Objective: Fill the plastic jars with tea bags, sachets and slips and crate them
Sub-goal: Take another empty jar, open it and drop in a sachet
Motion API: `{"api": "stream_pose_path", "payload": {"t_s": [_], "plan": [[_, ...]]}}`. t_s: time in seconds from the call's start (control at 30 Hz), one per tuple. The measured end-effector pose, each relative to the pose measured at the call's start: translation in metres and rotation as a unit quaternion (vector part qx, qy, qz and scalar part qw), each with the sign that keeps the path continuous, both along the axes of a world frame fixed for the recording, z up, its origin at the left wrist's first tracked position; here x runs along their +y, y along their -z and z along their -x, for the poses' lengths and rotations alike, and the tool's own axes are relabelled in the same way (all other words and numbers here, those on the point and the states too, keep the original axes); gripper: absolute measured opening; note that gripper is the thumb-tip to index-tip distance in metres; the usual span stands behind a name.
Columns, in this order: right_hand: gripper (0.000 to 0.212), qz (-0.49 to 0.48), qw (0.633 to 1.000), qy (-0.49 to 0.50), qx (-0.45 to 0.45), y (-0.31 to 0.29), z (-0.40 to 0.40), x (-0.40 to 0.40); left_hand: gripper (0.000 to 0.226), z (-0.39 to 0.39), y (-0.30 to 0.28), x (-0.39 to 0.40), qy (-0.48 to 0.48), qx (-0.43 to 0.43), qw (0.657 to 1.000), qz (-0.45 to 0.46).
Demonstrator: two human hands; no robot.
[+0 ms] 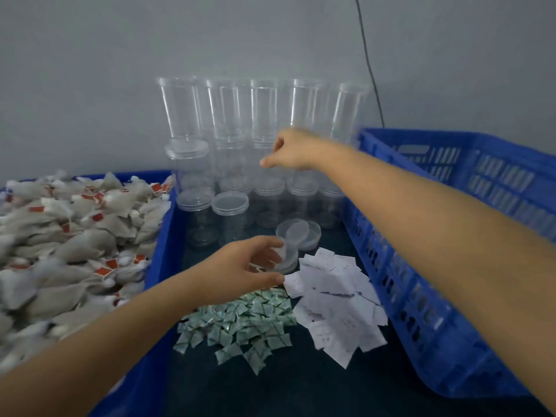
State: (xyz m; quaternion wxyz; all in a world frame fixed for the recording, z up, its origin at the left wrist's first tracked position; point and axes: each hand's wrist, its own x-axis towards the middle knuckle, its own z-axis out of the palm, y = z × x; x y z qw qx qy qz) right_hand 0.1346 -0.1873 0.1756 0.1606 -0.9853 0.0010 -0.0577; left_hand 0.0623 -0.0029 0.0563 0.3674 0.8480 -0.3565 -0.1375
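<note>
Centrally, the left hand curls its fingers around a clear lid near the slips and sachets. Right hand hovers among stacked jars, fingers loosely bent, grip unclear. Dark table; grey wall; tea bags left, blue crate right.

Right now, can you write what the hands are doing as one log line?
left hand: holds clear lid | right hand: reaching among stacked jars | blue crate: right
</note>
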Motion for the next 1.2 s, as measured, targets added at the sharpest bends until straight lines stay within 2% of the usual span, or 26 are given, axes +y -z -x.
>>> {"api": "stream_pose_path", "payload": {"t_s": [0.13, 0.27, 0.43, 0.57, 0.7, 0.9, 0.97, 1.03, 1.13, 1.2], "plan": [[0.089, -0.103, 0.994, -0.03, 0.025, 0.068, -0.035, 0.035, 0.052, -0.01, 0.009, 0.032, -0.046, -0.104, 0.992, -0.057], [0.118, -0.148, 0.988, -0.012, 0.043, 0.117, -0.069, 0.056, 0.043, -0.017, 0.026, 0.045, -0.117, -0.087, 0.989, -0.011], [0.112, -0.162, 0.986, 0.031, 0.004, 0.143, -0.093, 0.077, 0.035, -0.028, 0.036, 0.049, -0.168, -0.097, 0.981, 0.01], [0.11, -0.158, 0.985, 0.061, 0.02, 0.152, -0.102, 0.082, 0.034, -0.031, 0.036, 0.048, -0.168, -0.114, 0.979, -0.007], [0.097, -0.147, 0.986, 0.082, -0.001, 0.154, -0.107, 0.08, 0.032, -0.03, 0.035, 0.048, -0.171, -0.141, 0.975, -0.015], [0.101, -0.235, 0.967, 0.093, 0.008, 0.133, -0.086, 0.062, 0.046, -0.034, 0.036, 0.05, -0.199, -0.217, 0.956, -0.01], [0.099, -0.314, 0.944, 0.102, 0.005, 0.123, -0.061, 0.052, 0.058, -0.033, 0.036, 0.05, -0.208, -0.263, 0.942, -0.018], [0.09, -0.427, 0.899, 0.098, 0.019, 0.119, -0.028, 0.045, 0.069, -0.03, 0.035, 0.049, -0.207, -0.314, 0.926, -0.029], [0.061, -0.612, 0.783, 0.091, 0.067, 0.124, 0.021, 0.04, 0.083, -0.021, 0.032, 0.044, -0.191, -0.387, 0.9, -0.068], [0.051, -0.687, 0.714, 0.091, 0.102, 0.135, 0.047, 0.036, 0.091, -0.016, 0.031, 0.041, -0.157, -0.468, 0.863, -0.102]]}}
